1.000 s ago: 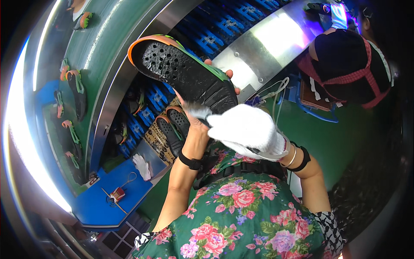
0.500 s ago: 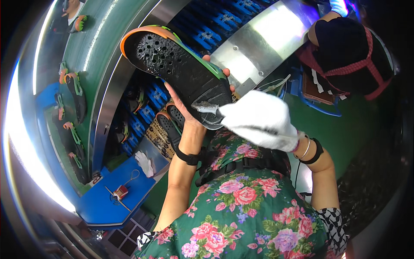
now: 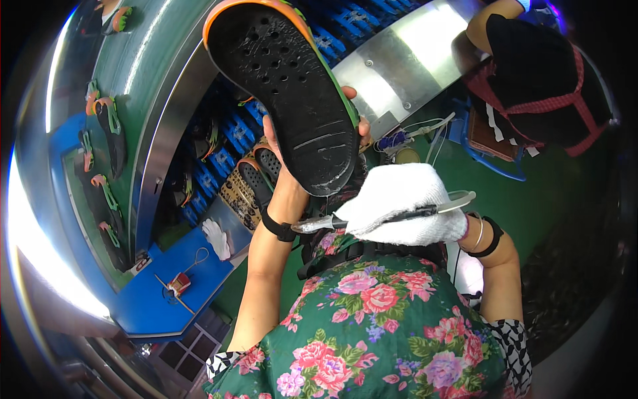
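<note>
My bare left hand point(image 3: 274, 147) holds up a shoe sole point(image 3: 302, 116), thumb on its left side and fingertips showing along its right edge. The black inner face of the sole is wet and shiny, with holes at the wide end, grooves toward the other, and an orange and green rim. In a white knit glove, my right hand point(image 3: 399, 209) is closed around a glue brush point(image 3: 325, 225) with a dark handle and a clear tube at its back end. The bristles point left, below the sole and apart from it, in front of my left wrist.
Several soles point(image 3: 109, 133) lie on a green conveyor point(image 3: 143, 53) at left. A blue table point(image 3: 143, 302) carries a white glove point(image 3: 216, 238) and a small red item point(image 3: 178, 284). Beyond a metal plate point(image 3: 389, 63), a person in black point(image 3: 531, 66) works at upper right.
The brush has come off the sole's narrower end and moved down toward me. My left hand has raised the sole, which now stands more upright.
</note>
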The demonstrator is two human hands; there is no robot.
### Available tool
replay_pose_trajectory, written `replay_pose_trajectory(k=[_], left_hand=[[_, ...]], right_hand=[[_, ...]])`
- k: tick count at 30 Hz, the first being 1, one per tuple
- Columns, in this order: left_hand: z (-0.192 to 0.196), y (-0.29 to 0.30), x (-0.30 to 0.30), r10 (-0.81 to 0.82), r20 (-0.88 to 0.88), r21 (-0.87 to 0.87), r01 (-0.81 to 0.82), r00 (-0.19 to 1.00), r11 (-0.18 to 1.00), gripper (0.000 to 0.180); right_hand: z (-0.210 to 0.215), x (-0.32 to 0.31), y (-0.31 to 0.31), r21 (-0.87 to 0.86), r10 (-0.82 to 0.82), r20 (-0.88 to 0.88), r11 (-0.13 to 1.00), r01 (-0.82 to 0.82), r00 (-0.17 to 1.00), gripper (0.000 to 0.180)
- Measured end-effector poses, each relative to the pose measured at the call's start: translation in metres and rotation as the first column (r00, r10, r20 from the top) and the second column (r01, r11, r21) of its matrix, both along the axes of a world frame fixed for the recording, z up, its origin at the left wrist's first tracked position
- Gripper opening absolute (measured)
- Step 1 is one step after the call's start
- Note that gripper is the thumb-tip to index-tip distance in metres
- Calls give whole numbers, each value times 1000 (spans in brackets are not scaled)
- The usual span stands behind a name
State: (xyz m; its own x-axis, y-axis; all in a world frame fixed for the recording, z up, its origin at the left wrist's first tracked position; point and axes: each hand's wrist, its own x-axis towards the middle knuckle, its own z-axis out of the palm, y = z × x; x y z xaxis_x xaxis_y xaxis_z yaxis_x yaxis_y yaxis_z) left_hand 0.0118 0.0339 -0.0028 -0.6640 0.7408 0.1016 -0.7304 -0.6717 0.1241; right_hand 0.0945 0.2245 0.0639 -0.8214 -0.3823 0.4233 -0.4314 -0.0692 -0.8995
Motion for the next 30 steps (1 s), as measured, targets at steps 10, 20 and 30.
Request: replay_pose_trajectory(k=[10, 20, 30], left_hand=[[2, -5, -14, -8, -95, -106, -2, 995, 994, 114], [10, -8, -14, 41, 23, -304, -32, 999, 952, 95], [-2, -20, -22, -160, 216, -167, 198, 963, 966, 88]], right_hand=[[-5, 6, -7, 190, -58, -252, 976, 108, 966, 28], [0, -6, 1, 39, 50, -61, 998, -47, 997, 20], [-10, -3, 3, 261, 30, -296, 964, 51, 955, 31]])
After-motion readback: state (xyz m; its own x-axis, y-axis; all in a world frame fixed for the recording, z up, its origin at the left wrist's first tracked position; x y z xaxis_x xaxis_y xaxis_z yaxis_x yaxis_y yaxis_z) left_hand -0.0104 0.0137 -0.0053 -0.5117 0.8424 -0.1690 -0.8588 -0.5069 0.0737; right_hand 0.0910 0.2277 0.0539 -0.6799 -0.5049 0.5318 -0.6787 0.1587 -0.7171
